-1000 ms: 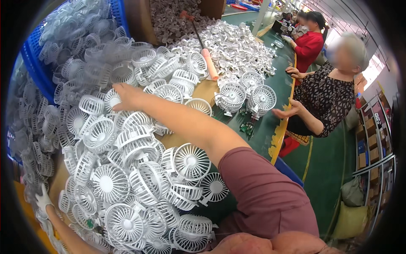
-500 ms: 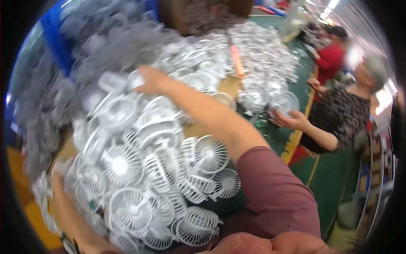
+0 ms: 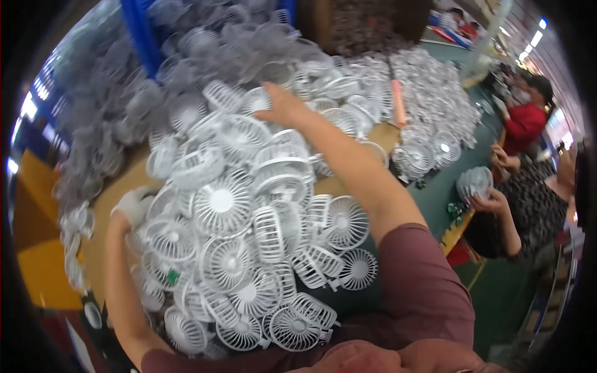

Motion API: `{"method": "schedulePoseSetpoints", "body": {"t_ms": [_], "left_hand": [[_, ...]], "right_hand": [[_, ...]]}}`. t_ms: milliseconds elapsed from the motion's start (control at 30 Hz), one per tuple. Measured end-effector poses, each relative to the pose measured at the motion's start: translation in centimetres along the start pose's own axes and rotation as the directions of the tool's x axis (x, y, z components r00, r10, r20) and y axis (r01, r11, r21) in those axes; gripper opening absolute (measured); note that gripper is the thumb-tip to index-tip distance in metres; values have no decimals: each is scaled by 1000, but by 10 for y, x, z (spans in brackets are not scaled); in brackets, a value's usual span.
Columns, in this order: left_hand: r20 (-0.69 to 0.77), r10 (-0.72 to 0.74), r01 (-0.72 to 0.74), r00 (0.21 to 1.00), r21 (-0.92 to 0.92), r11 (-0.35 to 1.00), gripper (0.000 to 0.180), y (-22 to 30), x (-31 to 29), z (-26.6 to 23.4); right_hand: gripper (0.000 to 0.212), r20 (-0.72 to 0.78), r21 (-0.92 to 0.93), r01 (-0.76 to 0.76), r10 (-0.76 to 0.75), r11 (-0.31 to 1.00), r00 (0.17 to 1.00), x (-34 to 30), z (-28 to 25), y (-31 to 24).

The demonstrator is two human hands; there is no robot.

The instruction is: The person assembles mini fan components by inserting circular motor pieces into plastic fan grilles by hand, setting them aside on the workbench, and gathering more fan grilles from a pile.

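Note:
A heap of white round fan grilles (image 3: 222, 202) covers the table before me, some with ribbed side walls. My right hand (image 3: 285, 107) reaches across to the heap's far side. It is bare, its thumb and fingers spread apart at the edge of a white grille (image 3: 255, 99), without a visible grip. At the heap's left edge rests my left hand (image 3: 133, 207), in a white glove. It is open against the grilles, with its fingertips partly hidden. A small green piece (image 3: 173, 277) lies among the grilles.
Greyish translucent grilles (image 3: 217, 43) are piled behind, beside a blue frame (image 3: 140, 37). Small clear parts (image 3: 429, 93) and an orange strip (image 3: 398, 103) lie at the far right. A co-worker's hand (image 3: 493, 202) holds clear round grilles (image 3: 475, 183). Yellow bins (image 3: 43, 267) stand left.
The view has turned, so the heap appears farther right. Both my hands keep about the same place against the grilles. The co-worker has drawn the clear grilles back from the table's parts.

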State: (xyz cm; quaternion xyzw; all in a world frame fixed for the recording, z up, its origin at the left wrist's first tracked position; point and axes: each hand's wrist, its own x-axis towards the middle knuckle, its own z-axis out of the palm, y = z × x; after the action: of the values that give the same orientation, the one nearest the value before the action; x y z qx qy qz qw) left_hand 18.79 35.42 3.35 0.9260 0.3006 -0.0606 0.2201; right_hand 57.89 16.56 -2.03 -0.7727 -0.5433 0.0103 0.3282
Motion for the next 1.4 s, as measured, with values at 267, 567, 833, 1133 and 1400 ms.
{"method": "schedulePoseSetpoints", "body": {"t_ms": [267, 567, 833, 1133, 1400], "left_hand": [[-730, -60, -115, 681, -188, 975, 38, -128, -5, -40], [-372, -732, 689, 572, -268, 674, 58, -299, -122, 8], [-406, -537, 555, 740, -83, 828, 48, -306, -55, 35], [-275, -394, 153, 877, -617, 772, 53, -189, 9, 43], [-214, -258, -25, 942, -813, 581, 57, -173, 34, 36]], "right_hand": [[88, 15, -7, -73, 73, 997, 997, -8, -13, -7], [87, 23, -35, -56, 57, 998, 998, -8, -14, -11], [87, 52, -10, -80, 80, 997, 995, -12, -17, -18], [87, 35, -15, -78, 79, 997, 996, -14, -21, -15], [86, 48, 7, -87, 87, 996, 995, -11, -18, -18]]}}
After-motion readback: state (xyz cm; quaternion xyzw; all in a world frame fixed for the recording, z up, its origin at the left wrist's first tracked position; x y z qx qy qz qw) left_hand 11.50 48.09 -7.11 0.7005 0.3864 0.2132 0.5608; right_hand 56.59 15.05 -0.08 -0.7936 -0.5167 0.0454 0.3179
